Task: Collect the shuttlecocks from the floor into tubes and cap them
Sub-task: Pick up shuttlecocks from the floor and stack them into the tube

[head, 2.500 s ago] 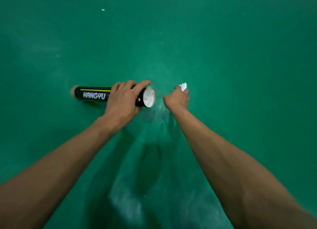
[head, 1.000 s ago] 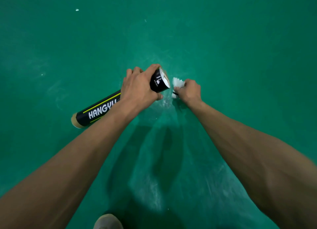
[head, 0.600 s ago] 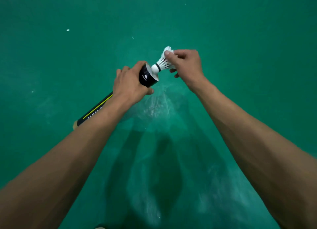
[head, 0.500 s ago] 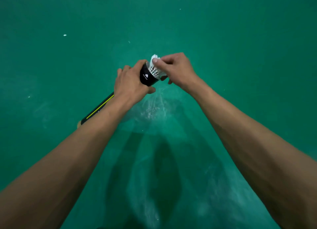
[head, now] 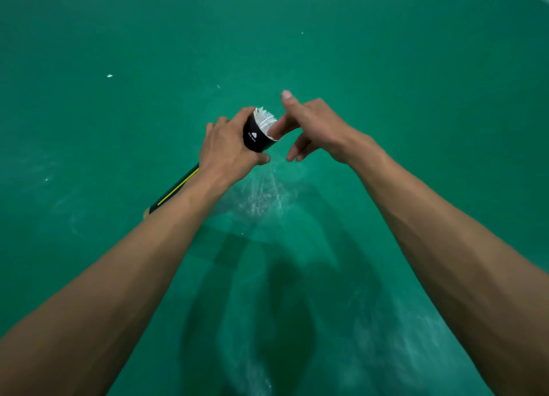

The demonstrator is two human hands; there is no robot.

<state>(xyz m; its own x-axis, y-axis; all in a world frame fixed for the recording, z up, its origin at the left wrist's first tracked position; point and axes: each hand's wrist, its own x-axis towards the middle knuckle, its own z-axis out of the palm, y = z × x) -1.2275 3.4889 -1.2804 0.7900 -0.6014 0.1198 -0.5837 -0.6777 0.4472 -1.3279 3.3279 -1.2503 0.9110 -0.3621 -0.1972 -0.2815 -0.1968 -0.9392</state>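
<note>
At the tube (head: 256,138) mouth: shuttlecock (head: 264,118), lately pinched, now nearly seated; right hand (head: 316,125) spread, one finger pushing; left hand (head: 230,147) grips tube; uncapped.

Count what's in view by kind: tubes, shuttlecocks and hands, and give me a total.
Black cardboard tube with a yellow stripe: 1
White feather shuttlecock in the tube's mouth: 1
Bare hands, left hand and right hand: 2
Total: 4

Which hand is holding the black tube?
The left hand: it grips the black tube. The right hand holds nothing; its fingers are spread, one fingertip touching the white shuttlecock in the tube's mouth.
</note>
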